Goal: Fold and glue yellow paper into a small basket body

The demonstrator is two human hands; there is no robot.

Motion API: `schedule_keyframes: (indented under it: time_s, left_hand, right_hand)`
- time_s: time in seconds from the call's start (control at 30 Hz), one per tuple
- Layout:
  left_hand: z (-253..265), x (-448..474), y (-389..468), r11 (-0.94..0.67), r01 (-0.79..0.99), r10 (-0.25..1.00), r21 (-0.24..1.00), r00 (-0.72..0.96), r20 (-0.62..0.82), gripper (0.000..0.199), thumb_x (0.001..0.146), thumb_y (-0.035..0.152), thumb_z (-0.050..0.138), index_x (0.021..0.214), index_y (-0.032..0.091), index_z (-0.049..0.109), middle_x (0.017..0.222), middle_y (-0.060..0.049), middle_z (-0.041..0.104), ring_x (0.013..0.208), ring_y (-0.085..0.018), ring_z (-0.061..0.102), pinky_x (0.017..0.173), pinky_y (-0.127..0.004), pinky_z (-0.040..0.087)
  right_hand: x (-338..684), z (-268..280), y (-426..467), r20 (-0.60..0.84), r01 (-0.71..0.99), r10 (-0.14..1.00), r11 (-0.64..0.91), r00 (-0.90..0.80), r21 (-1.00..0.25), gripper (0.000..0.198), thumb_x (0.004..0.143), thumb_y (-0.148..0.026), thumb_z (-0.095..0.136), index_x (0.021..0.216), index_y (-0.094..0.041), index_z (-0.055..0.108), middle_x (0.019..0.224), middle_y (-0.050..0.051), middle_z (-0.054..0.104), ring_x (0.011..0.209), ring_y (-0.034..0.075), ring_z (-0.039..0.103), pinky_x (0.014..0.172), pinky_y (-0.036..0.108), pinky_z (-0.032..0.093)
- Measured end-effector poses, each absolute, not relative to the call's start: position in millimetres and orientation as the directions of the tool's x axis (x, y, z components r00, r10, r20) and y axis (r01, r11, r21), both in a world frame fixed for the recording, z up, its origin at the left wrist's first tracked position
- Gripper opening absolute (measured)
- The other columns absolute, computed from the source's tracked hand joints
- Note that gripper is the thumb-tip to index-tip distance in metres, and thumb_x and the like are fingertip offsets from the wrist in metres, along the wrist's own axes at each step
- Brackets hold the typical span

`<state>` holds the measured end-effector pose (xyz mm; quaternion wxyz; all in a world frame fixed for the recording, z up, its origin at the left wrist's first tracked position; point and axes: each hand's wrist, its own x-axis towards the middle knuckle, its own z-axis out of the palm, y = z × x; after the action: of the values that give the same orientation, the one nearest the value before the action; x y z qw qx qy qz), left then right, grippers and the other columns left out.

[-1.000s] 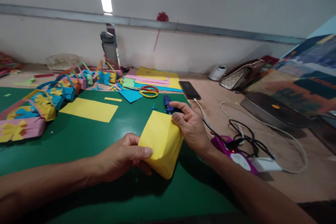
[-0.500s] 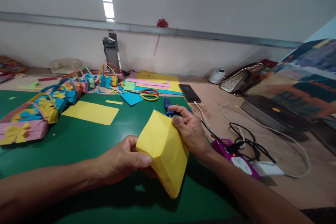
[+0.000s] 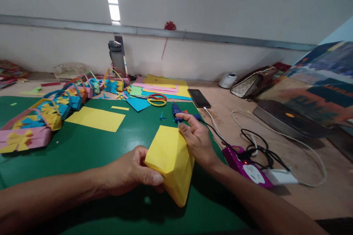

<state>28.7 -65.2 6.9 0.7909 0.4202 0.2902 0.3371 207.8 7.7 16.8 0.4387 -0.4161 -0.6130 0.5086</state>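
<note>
A folded yellow paper box (image 3: pixel 168 150) is held tilted above the green mat, one corner pointing down toward me. My left hand (image 3: pixel 140 169) grips its left edge, thumb on the near face and fingers behind. My right hand (image 3: pixel 197 136) is closed on the box's upper right edge, with thumb and index finger near the top corner; its other fingers are partly hidden behind the paper. Just beyond the right hand lies a blue glue gun (image 3: pixel 176 109), its cord running right. A flat yellow paper sheet (image 3: pixel 96 118) rests on the mat to the left.
Several decorated paper baskets (image 3: pixel 49 112) line the left side. Scissors (image 3: pixel 156 100) and stacked coloured paper (image 3: pixel 165 84) lie at the back. A phone (image 3: pixel 199 98), a purple power strip (image 3: pixel 246 167) with tangled cables and a dark case (image 3: pixel 289 119) occupy the right.
The yellow box has tipped and lowered slightly, its top edge now further down. Both hands keep their hold. More of the glue gun and a small blue scrap show behind it.
</note>
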Motion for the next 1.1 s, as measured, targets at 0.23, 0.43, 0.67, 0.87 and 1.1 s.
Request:
schedule_keyframes:
  time_s: [0.23,0.43,0.67,0.87,1.1]
  left_hand:
    - [11,28,-66,0.331,-0.218,0.796,0.918,0.587,-0.148,0.036,0.061,0.038,0.076,0.086,0.014,0.07,0.076,-0.003,0.066,0.068,-0.015,0.058,0.064,-0.024,0.048]
    - [33,10,-63,-0.595,0.224,0.702,0.772,0.613,0.363,0.016,0.085,0.018,0.053,0.089,0.017,0.069,0.086,-0.006,0.066,0.082,-0.017,0.057,0.08,-0.029,0.044]
    - [-15,3,-51,-0.799,0.581,0.59,0.155,0.705,0.395,0.028,0.089,0.01,0.037,0.076,0.015,0.062,0.083,-0.008,0.061,0.078,-0.017,0.048,0.064,-0.026,0.042]
    - [-24,1,-56,-0.759,0.606,0.651,0.239,0.714,0.258,0.027,0.089,0.009,0.035,0.075,0.015,0.058,0.087,-0.007,0.058,0.08,-0.016,0.047,0.065,-0.025,0.044]
    - [-22,3,-62,-0.833,0.552,0.53,-0.018,0.809,0.255,0.024,0.09,0.011,0.035,0.082,0.012,0.058,0.089,-0.012,0.059,0.084,-0.021,0.049,0.063,-0.029,0.047]
  right_hand:
    - [201,9,8,0.183,0.081,0.947,0.21,-0.263,-0.974,0.037,0.078,-0.048,0.058,0.103,-0.021,0.054,0.054,-0.007,0.044,0.045,0.008,0.039,0.042,0.019,0.03]
    - [205,24,9,0.228,-0.011,0.931,0.234,-0.287,-0.972,0.038,0.079,-0.055,0.055,0.099,-0.022,0.056,0.075,0.0,0.061,0.065,0.013,0.057,0.058,0.025,0.044]
    - [214,25,14,0.336,0.121,0.829,0.428,-0.447,-0.896,0.048,0.083,-0.06,0.041,0.083,-0.018,0.063,0.07,0.002,0.063,0.073,0.016,0.058,0.072,0.029,0.043]
    - [216,30,11,0.272,0.337,0.77,0.528,-0.578,-0.779,0.037,0.087,-0.044,0.047,0.066,-0.018,0.062,0.068,0.0,0.062,0.061,0.012,0.053,0.058,0.024,0.038]
    - [218,33,13,0.31,0.438,0.873,0.463,-0.377,-0.771,0.018,0.077,-0.035,0.062,0.084,-0.019,0.064,0.084,0.004,0.066,0.076,0.018,0.058,0.066,0.029,0.043]
